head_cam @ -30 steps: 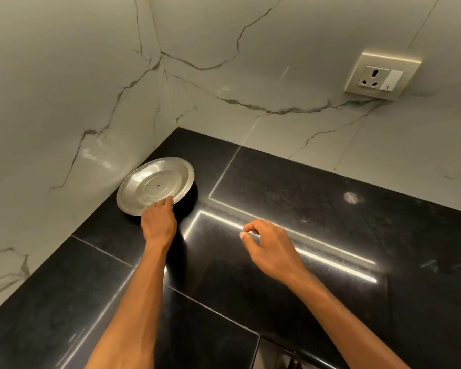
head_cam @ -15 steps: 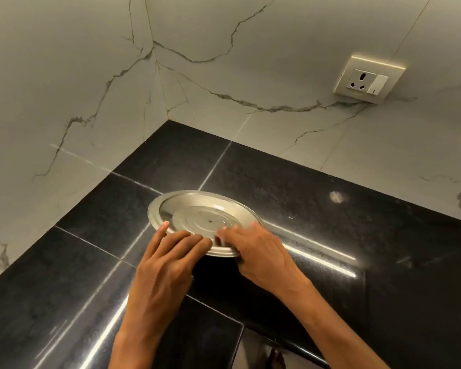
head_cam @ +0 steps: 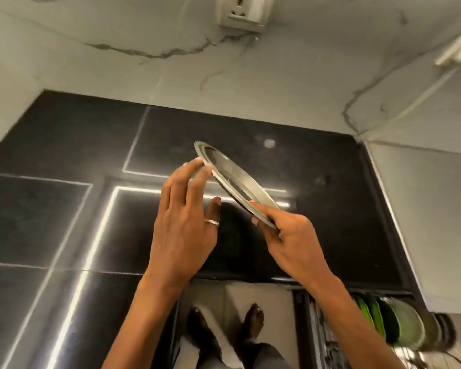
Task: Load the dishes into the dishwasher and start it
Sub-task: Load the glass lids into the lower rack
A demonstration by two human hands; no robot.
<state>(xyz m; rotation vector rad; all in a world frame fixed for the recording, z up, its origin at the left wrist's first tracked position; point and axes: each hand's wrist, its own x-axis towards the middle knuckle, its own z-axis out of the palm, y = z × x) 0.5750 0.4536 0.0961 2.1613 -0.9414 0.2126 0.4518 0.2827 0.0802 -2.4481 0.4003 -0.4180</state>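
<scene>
A round steel plate (head_cam: 233, 178) is tilted on edge above the black countertop (head_cam: 64, 145). My right hand (head_cam: 290, 235) grips its near rim with thumb and fingers curled round it. My left hand (head_cam: 184, 222), wearing a ring, has straight fingers whose tips touch the plate's far-left rim. Below the counter edge at the lower right, a dishwasher rack (head_cam: 328, 339) shows green plates (head_cam: 370, 312) and a steel plate standing upright in it.
Marble-look walls meet at the back, with a wall socket (head_cam: 244, 12) at the top. A wall panel (head_cam: 423, 222) bounds the counter on the right. My feet (head_cam: 253, 322) stand on the floor below the counter's front edge.
The plate has been lifted off the counter and tilted on edge, carried to the right. My right hand now grips its rim; my left has shifted to fingertip contact. The view swung right and down.
</scene>
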